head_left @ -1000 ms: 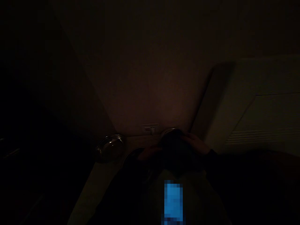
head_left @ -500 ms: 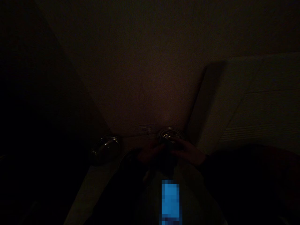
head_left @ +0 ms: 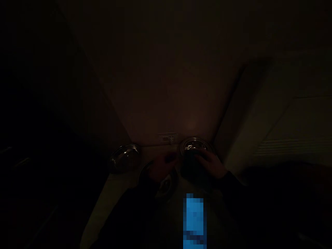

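Note:
The scene is very dark. My right hand [head_left: 212, 165] grips a dark rounded object [head_left: 191, 167] in front of a shiny metal bowl [head_left: 195, 145] by the wall. My left hand [head_left: 162, 166] is close to the object's left side, above a metal plate or bowl [head_left: 166, 185]. Whether the left hand touches the dark object cannot be told in the gloom.
Another shiny metal bowl [head_left: 126, 157] sits to the left on the pale counter [head_left: 114, 193]. A wall outlet [head_left: 168, 138] is on the wall behind. A pale cabinet or door [head_left: 285, 121] stands at the right. A blurred blue rectangle [head_left: 194, 221] is at bottom centre.
The dark object has come down and nearer to me, uncovering the metal bowl by the wall. Both hands have stayed on either side of it.

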`<state>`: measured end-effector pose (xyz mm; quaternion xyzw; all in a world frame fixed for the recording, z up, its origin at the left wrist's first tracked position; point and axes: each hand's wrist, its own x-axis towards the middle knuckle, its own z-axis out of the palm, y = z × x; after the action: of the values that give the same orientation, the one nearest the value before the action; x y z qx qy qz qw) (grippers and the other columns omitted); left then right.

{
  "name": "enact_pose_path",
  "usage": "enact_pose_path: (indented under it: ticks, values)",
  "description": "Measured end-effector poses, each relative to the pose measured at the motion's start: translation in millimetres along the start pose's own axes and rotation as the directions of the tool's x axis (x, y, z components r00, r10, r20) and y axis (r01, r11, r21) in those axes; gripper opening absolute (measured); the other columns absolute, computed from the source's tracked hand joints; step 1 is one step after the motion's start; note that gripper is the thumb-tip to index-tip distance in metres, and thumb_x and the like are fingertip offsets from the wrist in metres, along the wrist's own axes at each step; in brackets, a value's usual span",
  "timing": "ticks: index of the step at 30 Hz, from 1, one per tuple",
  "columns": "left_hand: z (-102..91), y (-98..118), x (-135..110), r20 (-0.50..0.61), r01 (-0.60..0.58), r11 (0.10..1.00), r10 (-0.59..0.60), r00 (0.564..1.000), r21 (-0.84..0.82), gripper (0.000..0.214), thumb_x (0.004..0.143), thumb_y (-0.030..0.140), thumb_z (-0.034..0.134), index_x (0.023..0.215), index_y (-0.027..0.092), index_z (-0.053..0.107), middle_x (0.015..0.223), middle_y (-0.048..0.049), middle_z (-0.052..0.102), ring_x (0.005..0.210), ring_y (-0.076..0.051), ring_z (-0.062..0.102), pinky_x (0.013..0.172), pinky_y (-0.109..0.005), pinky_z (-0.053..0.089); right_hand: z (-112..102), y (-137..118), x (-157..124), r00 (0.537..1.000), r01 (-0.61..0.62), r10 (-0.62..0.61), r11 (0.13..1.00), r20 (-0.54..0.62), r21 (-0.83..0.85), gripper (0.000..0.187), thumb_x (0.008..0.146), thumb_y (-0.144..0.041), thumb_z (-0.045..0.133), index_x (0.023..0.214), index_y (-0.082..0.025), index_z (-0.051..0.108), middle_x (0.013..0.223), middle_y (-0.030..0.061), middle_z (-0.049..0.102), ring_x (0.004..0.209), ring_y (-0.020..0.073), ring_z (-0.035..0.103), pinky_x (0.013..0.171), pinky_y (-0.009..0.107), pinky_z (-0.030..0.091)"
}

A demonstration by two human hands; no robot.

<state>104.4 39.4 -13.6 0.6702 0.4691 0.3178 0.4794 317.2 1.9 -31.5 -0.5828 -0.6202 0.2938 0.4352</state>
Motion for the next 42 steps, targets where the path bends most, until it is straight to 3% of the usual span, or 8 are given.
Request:
enact_pose_path:
  ticks: [1, 4, 9, 15, 21, 32, 37, 42]
  values:
    - [-6.5, -4.6, -7.1, -0.026, 0.02, 0.998, -0.019, 0.999, 0.062, 0.028, 0.076, 0.029, 0.063, 0.098, 0.014, 0.07, 0.102, -0.0103, 0.073, 0.095, -0.023, 0.067, 0.089, -0.037, 0.051, 1.1, 2.8, 1.1, 1.0, 0.0, 0.0, 1.0, -0.009, -0.019, 0.033, 0.08, -0.036, 0.052, 0.106, -0.019, 0.065, 0.107, 0.009, 0.071, 0.101, 0.0259, 0.065, 0.093, 0.043, 0.049]
    - [-20.3, -23.0, -35.4, 0.118, -0.03, 0.942, -0.011, 0.993, 0.334, 0.028, 0.081, 0.037, 0.056, 0.097, 0.019, 0.071, 0.104, -0.0073, 0.072, 0.098, -0.023, 0.066, 0.089, -0.037, 0.05, 5.8, 11.8, 3.8, 1.0, 0.004, -0.005, 0.998, -0.022, -0.06, 0.035, 0.079, -0.037, 0.055, 0.107, -0.018, 0.065, 0.109, 0.0098, 0.07, 0.103, 0.0265, 0.064, 0.095, 0.044, 0.048]
    - [-12.8, -50.6, -76.7, 0.25, -0.114, 0.741, -0.075, 0.965, 0.662, 0.035, 0.082, 0.033, 0.058, 0.112, 0.019, 0.067, 0.114, -0.0115, 0.068, 0.105, -0.026, 0.063, 0.09, -0.039, 0.05, 16.3, 23.0, 6.7, 0.998, 0.066, -0.065, 0.992, 0.012, -0.109, 0.031, 0.081, -0.03, 0.05, 0.106, -0.02, 0.066, 0.113, 0.0092, 0.069, 0.111, 0.0264, 0.061, 0.101, 0.046, 0.043]
    - [7.7, -48.4, -87.9, 0.246, -0.137, 0.536, -0.138, 0.959, 0.833, 0.035, 0.087, 0.031, 0.055, 0.118, 0.017, 0.064, 0.115, -0.0127, 0.067, 0.107, -0.028, 0.061, 0.092, -0.043, 0.048, 23.1, 23.9, 5.2, 0.996, 0.081, -0.075, 0.988, 0.047, -0.135, 0.034, 0.083, -0.026, 0.045, 0.109, -0.02, 0.065, 0.114, 0.0087, 0.068, 0.113, 0.0259, 0.059, 0.104, 0.047, 0.04]
    - [25.3, -49.2, -88.3, 0.192, -0.1, 0.439, -0.168, 0.967, 0.893, 0.036, 0.09, 0.023, 0.048, 0.124, 0.018, 0.06, 0.11, -0.0134, 0.069, 0.102, -0.027, 0.063, 0.086, -0.041, 0.05, 23.0, 17.4, -3.8, 0.997, 0.069, -0.065, 0.991, 0.037, -0.118, 0.031, 0.083, -0.027, 0.047, 0.107, -0.024, 0.066, 0.11, 0.0058, 0.07, 0.11, 0.0256, 0.061, 0.102, 0.046, 0.042]
    - [10.4, -57.1, -89.3, 0.08, -0.15, 0.542, 0.151, 0.985, 0.827, 0.035, 0.092, 0.023, 0.041, 0.115, 0.015, 0.066, 0.108, -0.0125, 0.07, 0.103, -0.025, 0.064, 0.092, -0.042, 0.05, 22.2, 18.1, -11.0, 0.998, 0.054, -0.051, 0.992, 0.03, -0.115, 0.029, 0.082, -0.029, 0.048, 0.103, -0.022, 0.067, 0.103, 0.0062, 0.071, 0.105, 0.0254, 0.063, 0.098, 0.044, 0.045]
    - [-3.5, -44.9, -85.9, -0.022, -0.174, 0.646, 0.283, 0.959, 0.743, 0.038, 0.093, 0.023, 0.039, 0.121, 0.017, 0.062, 0.13, -0.0105, 0.06, 0.123, -0.023, 0.053, 0.106, -0.043, 0.04, 24.5, 19.0, -8.5, 0.996, 0.092, -0.093, 0.992, 0.0, -0.085, 0.027, 0.081, -0.029, 0.049, 0.1, -0.023, 0.067, 0.101, 0.0059, 0.072, 0.101, 0.0256, 0.064, 0.096, 0.045, 0.046]
    - [-17.6, -29.3, -80.6, -0.223, 0.008, 0.753, 0.184, 0.957, 0.657, 0.038, 0.093, 0.029, 0.039, 0.118, 0.018, 0.065, 0.12, -0.0106, 0.066, 0.111, -0.024, 0.061, 0.099, -0.04, 0.045, 28.2, 18.0, -5.5, 0.995, 0.098, -0.097, 0.993, 0.009, -0.068, 0.028, 0.081, -0.03, 0.05, 0.101, -0.02, 0.066, 0.101, 0.0082, 0.071, 0.102, 0.0267, 0.064, 0.097, 0.046, 0.045]
